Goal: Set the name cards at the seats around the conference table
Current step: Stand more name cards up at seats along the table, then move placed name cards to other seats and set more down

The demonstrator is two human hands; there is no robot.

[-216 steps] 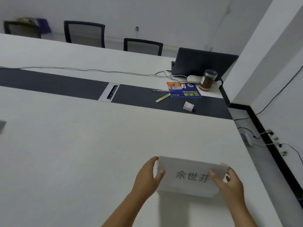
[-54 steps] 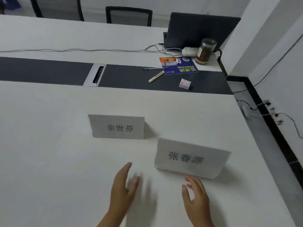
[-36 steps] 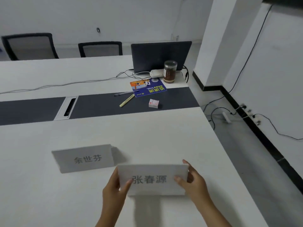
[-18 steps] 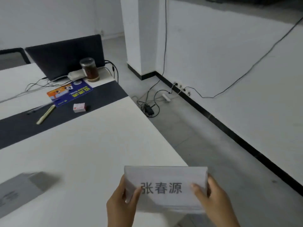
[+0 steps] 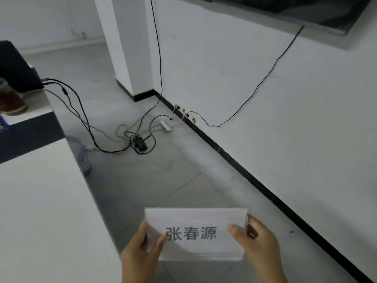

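Observation:
A white folded name card (image 5: 195, 223) printed with three dark characters is held up in front of me, past the end of the conference table (image 5: 40, 211) and over the grey floor. My left hand (image 5: 140, 256) pinches its left edge, thumb on the front. My right hand (image 5: 259, 244) grips its right edge the same way. The other name card is out of view.
The table's white top and dark centre strip (image 5: 28, 135) fill the left. A jar (image 5: 10, 99) and a laptop (image 5: 16, 66) stand at its far corner. Cables and a power adapter (image 5: 139, 142) lie on the floor by a white pillar (image 5: 130, 48) and the black skirting.
I picked the second name card off the table with both hands. My view has swung right, from the tabletop to the floor and wall beyond the table end; the first card dropped out of sight.

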